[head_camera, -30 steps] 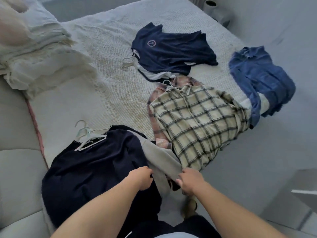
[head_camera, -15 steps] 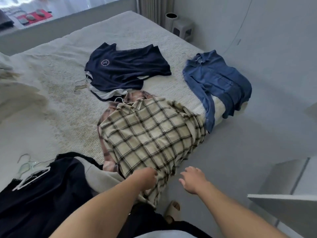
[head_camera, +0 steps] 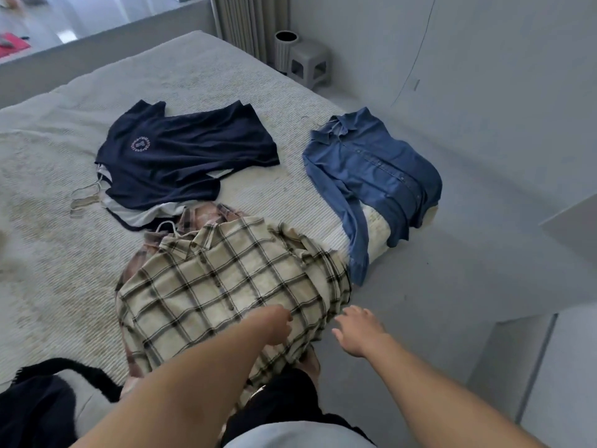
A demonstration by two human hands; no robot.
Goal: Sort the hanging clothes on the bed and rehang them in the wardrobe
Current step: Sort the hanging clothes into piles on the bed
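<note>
Clothes lie in sorted piles on the pale ribbed-weave bed [head_camera: 200, 79]; none looks rehung yet, so the wardrobe stage appears untouched. Near left corner: black knit garment [head_camera: 35, 405], fuzzy-edged. Centre-left: navy cotton T-shirt [head_camera: 190, 153] with round chest print, flat, on thin wire hangers [head_camera: 84, 202]. Near edge: cream-and-black checked flannel shirt [head_camera: 226, 286], rumpled over a pink plaid one. Left hand [head_camera: 274, 324] rests on it, fingers curled; whether it pinches cloth, cannot tell. Right hand [head_camera: 358, 331] hovers beside it, fingers spread. Right edge: blue denim button shirt [head_camera: 381, 169], sleeve draping over.
</note>
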